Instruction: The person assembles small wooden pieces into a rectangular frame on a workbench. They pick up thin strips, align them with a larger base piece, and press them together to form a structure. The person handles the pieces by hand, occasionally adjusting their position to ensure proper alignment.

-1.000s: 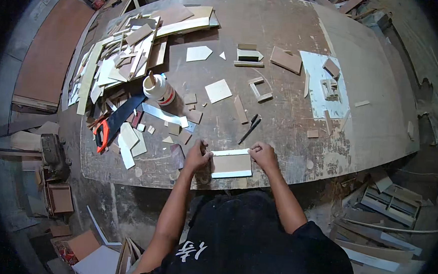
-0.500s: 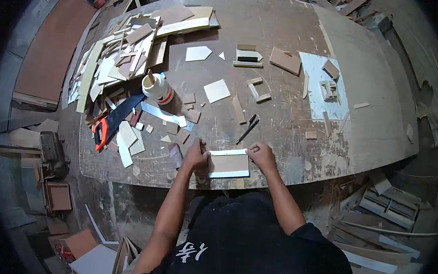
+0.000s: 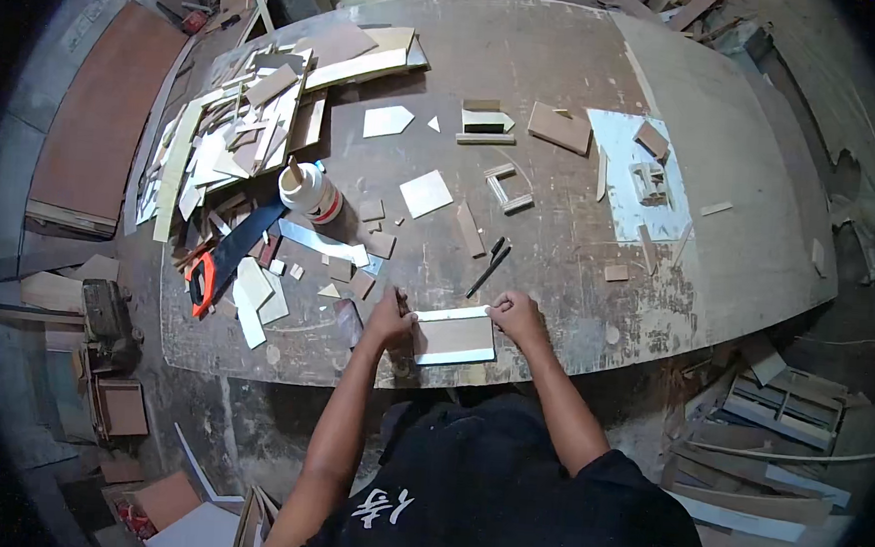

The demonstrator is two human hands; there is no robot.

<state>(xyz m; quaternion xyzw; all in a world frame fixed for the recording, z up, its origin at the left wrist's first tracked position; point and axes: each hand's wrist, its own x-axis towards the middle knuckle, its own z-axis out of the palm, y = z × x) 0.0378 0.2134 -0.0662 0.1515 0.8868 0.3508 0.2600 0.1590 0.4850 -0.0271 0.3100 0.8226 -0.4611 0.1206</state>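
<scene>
A small rectangular board (image 3: pixel 457 337) with pale strips along its long edges lies at the near edge of the big workbench (image 3: pixel 569 81). My left hand (image 3: pixel 391 319) grips its left end and my right hand (image 3: pixel 517 316) presses on its right end. A black pen (image 3: pixel 488 267) lies just beyond the board.
A white glue bottle (image 3: pixel 309 188) stands left of centre. A handsaw with an orange handle (image 3: pixel 220 262) lies near a heap of board offcuts (image 3: pixel 235 141). Small wooden frames (image 3: pixel 508 186) and a white sheet (image 3: pixel 644 176) sit farther back. Scrap boards lie on the floor at right.
Both hands stay on the board at the bench's edge; the left hand shifted slightly along its left end.
</scene>
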